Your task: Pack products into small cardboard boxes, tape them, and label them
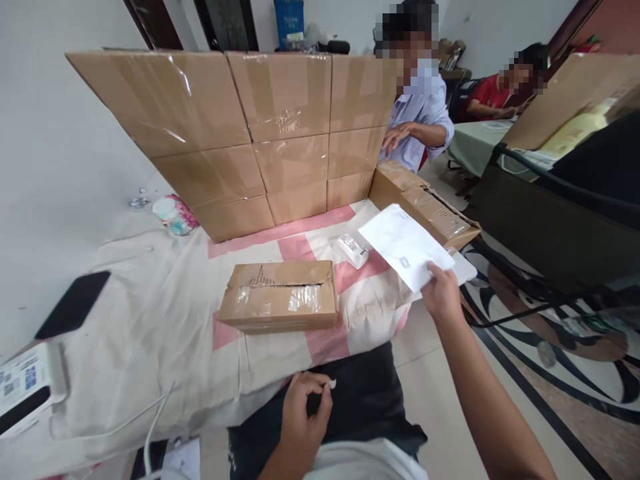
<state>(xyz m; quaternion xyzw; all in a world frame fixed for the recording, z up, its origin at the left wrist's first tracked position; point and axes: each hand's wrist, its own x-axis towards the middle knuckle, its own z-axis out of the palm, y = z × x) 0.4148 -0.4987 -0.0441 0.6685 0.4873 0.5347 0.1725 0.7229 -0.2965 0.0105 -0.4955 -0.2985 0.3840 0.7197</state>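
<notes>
Rumpled cloth (145, 320); right hand (443, 292) holds paper (403, 245) (left hand (306, 405) pinches white scrap (333, 384)).

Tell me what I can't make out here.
All in the head view:
Marks on the white sheet in the right hand: too small to read.
Small white piece in the left hand: partly hidden by its grip.
Inside of the front cardboard box: hidden by its own walls.
Printed white item: cut off by the left edge.

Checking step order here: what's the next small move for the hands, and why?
Probably bring the white rectangular paper in the right hand toward the left hand: that one pinches a small whitish scrap, possibly tape, and the two are apart.
</notes>
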